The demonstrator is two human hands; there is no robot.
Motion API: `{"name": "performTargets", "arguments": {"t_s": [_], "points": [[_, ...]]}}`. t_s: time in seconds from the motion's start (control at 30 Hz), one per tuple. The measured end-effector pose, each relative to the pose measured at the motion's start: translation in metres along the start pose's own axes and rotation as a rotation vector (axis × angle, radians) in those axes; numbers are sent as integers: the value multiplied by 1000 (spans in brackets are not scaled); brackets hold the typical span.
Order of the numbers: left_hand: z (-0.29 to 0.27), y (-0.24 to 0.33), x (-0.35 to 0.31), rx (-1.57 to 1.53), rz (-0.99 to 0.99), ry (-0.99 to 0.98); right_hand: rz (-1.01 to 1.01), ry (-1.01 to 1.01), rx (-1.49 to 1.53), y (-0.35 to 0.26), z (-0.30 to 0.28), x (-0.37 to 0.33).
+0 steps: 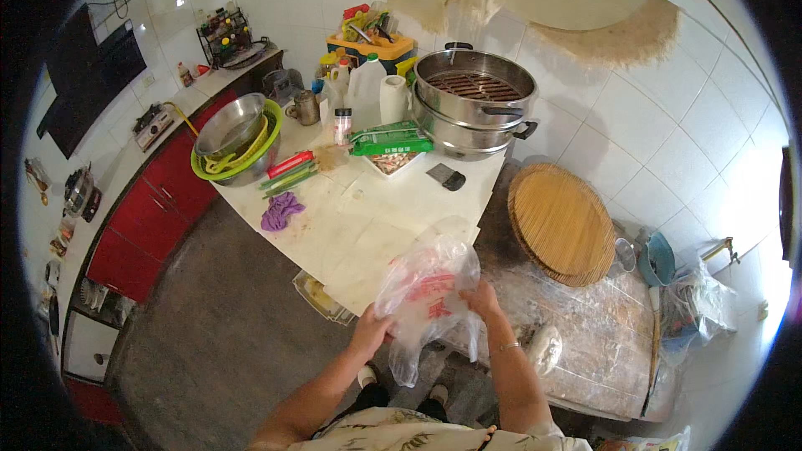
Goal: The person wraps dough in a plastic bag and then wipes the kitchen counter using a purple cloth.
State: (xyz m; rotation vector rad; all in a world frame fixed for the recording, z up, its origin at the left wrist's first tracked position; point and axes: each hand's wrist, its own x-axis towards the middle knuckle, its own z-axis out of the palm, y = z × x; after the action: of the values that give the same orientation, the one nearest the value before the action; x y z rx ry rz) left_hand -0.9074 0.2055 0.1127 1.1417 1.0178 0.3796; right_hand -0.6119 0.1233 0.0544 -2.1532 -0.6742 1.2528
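A thin clear plastic bag (424,271) with red print hangs in front of me, over the near edge of the white table (368,238). My left hand (373,332) is closed on its left side. At the bag's right side, my right hand (479,301) grips the film with the fingers partly hidden. The bag's upper part is puffed up and its lower end droops below my hands. Whether anything is inside it, I cannot make out. Close to my right forearm, a pale, plastic-covered lump (546,351) lies on the floury wooden board (597,342).
On the table stand a steel steamer pot (472,108), a green packet (390,140), a white jug (366,88), stacked bowls (237,138), a purple cloth (282,211) and a dark-handled scraper (447,175). A round slatted mat (561,224) leans at the right. Red cabinets (138,238) line the left.
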Motion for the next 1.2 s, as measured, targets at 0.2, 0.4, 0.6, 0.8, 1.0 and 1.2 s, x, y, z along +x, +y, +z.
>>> {"name": "performTargets", "arguments": {"t_s": [0.2, 0.4, 0.6, 0.8, 1.0, 1.2], "points": [[27, 45, 16, -88, -45, -327, -713, 379, -469, -54, 86, -108], [31, 4, 73, -346, 115, -252, -814, 533, -337, -70, 96, -154], [38, 28, 49, -657, -15, -262, -610, 128, 667, -62, 110, -131], [-24, 29, 54, 76, 108, 73, -605, 114, -266, -93, 99, -110], [-82, 18, 34, 959, 225, 6, -1231, 345, -494, -156, 89, -123], [-127, 53, 30, 544, 437, -545, -340, -534, 593, -156, 125, -37]]}}
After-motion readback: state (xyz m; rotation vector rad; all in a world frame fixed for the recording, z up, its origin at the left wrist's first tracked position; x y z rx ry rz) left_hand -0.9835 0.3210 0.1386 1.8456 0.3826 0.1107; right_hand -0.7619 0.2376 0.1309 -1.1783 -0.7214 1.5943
